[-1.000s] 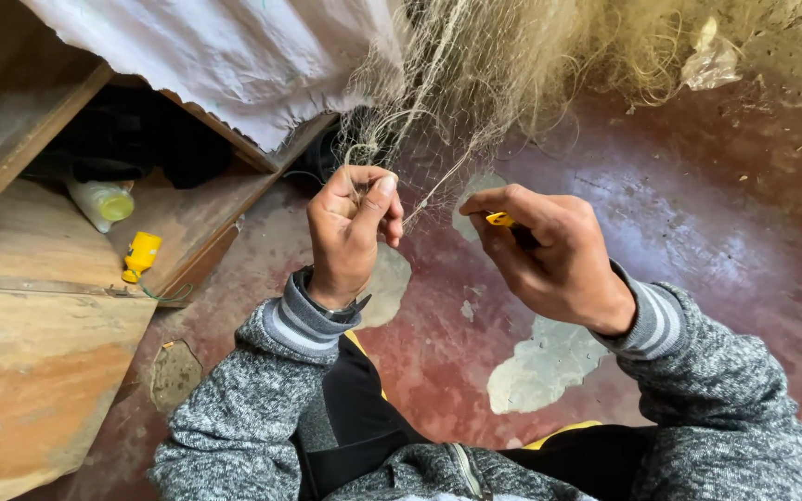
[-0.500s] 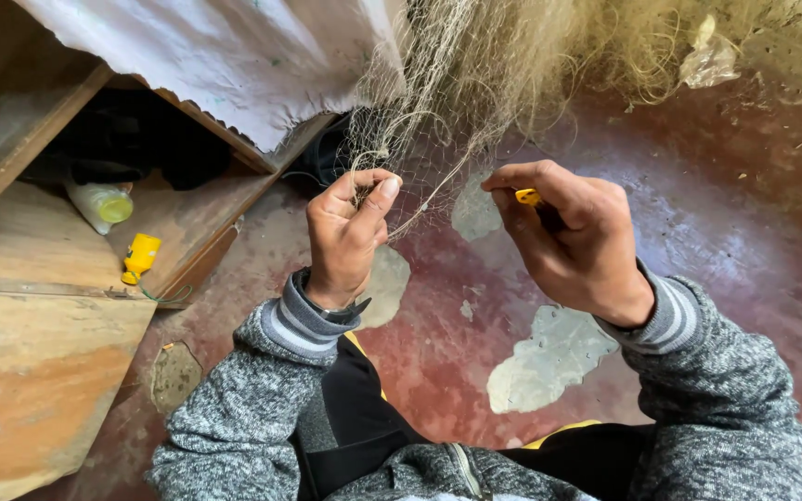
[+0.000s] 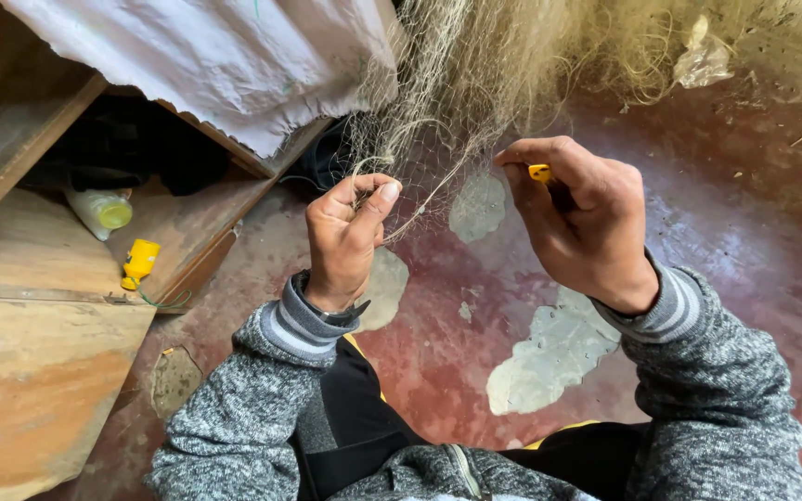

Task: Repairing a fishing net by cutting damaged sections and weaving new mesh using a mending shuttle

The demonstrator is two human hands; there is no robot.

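Note:
A pale, fine fishing net (image 3: 503,65) hangs bunched from the top middle down to my hands. My left hand (image 3: 345,237) pinches a strand of the net's edge between thumb and fingers. To its right, my right hand (image 3: 582,218) is closed around a small yellow netting needle (image 3: 540,173), whose tip shows beside the forefinger. A thin line runs between the two hands. Both arms wear grey knitted sleeves with striped cuffs.
A white sheet (image 3: 225,60) drapes over wooden boards (image 3: 39,306) at the left. On the boards lie a yellow spool (image 3: 139,262) with green thread and a pale bottle with a yellow-green cap (image 3: 102,211). The floor (image 3: 726,223) is worn red with grey patches.
My right hand has risen and moved to the right with the yellow needle, pulling the line taut. My left hand keeps its pinch on the net.

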